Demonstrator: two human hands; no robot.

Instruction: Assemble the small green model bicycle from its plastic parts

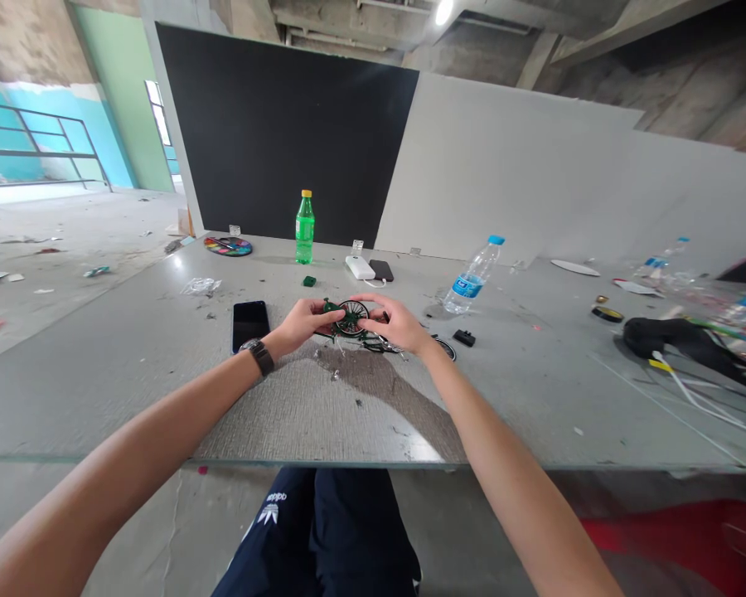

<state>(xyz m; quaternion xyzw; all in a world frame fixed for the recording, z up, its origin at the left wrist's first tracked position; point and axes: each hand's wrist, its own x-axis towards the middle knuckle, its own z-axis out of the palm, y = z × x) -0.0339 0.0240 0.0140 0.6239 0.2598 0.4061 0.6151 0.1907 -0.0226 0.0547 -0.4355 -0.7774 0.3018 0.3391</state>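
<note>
Both hands meet over a small green model bicycle (351,318) at the middle of the table. Thumb and fingers of my left hand (304,322) pinch its green frame beside a black spoked wheel. My right hand (396,322) curls round the other side of the wheel, its fingertips on the rim. Dark and silvery parts of the model lie below my right hand, partly hidden by it. Another small wheel (446,347) shows just past my right wrist, with a small black piece (464,337) to its right.
A black phone (249,324) lies by my left wrist. Behind stand a green drink bottle (304,228) and a white power bank (360,268). A tilted water bottle (472,278) is at right. Farther right are tape (607,314) and cables (696,390). The table's front edge (323,463) is near my lap.
</note>
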